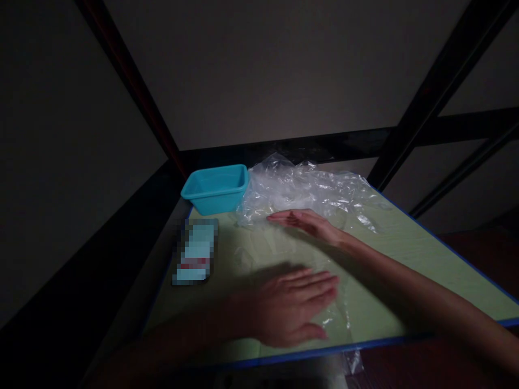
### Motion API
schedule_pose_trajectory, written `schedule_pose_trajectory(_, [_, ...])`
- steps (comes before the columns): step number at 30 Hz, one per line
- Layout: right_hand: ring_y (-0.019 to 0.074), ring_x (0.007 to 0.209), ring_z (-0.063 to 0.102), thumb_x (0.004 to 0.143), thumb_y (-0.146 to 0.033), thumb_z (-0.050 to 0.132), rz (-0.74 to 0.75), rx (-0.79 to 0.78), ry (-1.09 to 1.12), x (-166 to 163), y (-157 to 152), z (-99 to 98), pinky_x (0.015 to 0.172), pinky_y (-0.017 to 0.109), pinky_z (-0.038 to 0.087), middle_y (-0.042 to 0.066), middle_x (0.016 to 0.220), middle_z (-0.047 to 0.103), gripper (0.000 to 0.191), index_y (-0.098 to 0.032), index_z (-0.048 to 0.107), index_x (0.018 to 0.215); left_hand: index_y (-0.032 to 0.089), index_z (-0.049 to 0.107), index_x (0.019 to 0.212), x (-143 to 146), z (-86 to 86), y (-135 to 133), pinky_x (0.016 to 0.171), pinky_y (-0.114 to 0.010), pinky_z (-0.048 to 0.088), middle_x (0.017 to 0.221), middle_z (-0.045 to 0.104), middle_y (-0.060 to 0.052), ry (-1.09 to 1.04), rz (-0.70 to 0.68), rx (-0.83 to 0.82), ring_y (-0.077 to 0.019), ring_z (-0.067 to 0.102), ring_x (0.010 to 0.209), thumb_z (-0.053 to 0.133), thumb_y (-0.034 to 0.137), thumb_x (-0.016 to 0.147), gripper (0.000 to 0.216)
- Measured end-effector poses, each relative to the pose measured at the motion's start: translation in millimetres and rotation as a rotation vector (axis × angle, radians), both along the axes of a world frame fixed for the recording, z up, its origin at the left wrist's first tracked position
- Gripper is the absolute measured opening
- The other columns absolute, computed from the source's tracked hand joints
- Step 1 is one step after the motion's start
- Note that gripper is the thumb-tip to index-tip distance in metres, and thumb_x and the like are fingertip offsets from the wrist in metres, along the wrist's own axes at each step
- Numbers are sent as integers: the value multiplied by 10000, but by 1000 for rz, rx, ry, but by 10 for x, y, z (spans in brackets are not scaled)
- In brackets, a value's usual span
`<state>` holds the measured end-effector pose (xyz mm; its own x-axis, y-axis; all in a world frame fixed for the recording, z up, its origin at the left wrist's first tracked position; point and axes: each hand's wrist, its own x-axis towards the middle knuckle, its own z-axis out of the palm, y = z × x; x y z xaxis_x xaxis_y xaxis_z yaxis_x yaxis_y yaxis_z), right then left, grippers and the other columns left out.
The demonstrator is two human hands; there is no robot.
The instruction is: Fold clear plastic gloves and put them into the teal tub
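Plastic [300, 189], clear, thin and crinkled, lies bunched in a loose heap along the far side of the desk [409, 259], catching bright glints on its folds. From the heap a flatter stretch of it seems to run towards the near edge, where a see-through end hangs over to the right of the middle. Whether it is a bag or a single sheet cannot be told.

The right hand [310, 224] comes in from the right and sits just in front of the heap, edge-on, its fingers straight, close together and pointing left. The left hand [294, 310], blurred, is nearer the front edge, back upwards and pointing right; its fingers are stretched out wide, with the thumb standing off on the near side. It is over the flatter part of the plastic, though whether either hand actually touches it cannot be made out.

At the far left corner stands a turquoise basin [214, 204], upright, with the heap right up against its right side or just beside it. Nearer, along the left edge, lies a flat, pale rectangular object [198, 248], covered by coarse blocks that hide its detail. The desk has a pale yellow-green top trimmed in blue. Behind it rises a grey wall [284, 81], crossed by dark beams [440, 75], and the whole corner is dimly lit
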<state>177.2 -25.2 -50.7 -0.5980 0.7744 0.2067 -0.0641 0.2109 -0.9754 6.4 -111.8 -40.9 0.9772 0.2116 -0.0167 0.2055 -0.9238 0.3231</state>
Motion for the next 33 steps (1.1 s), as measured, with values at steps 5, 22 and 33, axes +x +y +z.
schedule_pose_trajectory(5, [232, 1077, 592, 919, -379, 401, -350, 356, -409, 258, -300, -3, 954, 457, 440, 90, 1169, 645, 362, -193, 614, 1147, 50, 289, 1382, -52, -311, 340, 1125, -350, 185, 1492, 224, -150, 120, 374, 247, -204, 138, 1395, 287, 327, 957, 507])
schedule_pose_trajectory(22, [358, 1347, 187, 923, -428, 348, -237, 838, -1052, 210, -706, -589, 1063, 534, 299, 187, 1456, 272, 616, -31, 325, 1394, 144, 322, 1401, -101, -590, 380, 1072, -580, 186, 1506, 203, -122, 62, 569, 294, -381, 131, 1374, 307, 614, 875, 706])
schedule_pose_trajectory(33, [264, 1213, 485, 942, -402, 315, -281, 592, -832, 400, -399, -209, 1002, 454, 404, 146, 1327, 515, 466, -154, 452, 1312, 103, 297, 1388, -162, -359, 609, 1099, -457, 226, 1487, 238, -175, -46, 575, 276, -275, 184, 1384, 340, 527, 910, 641])
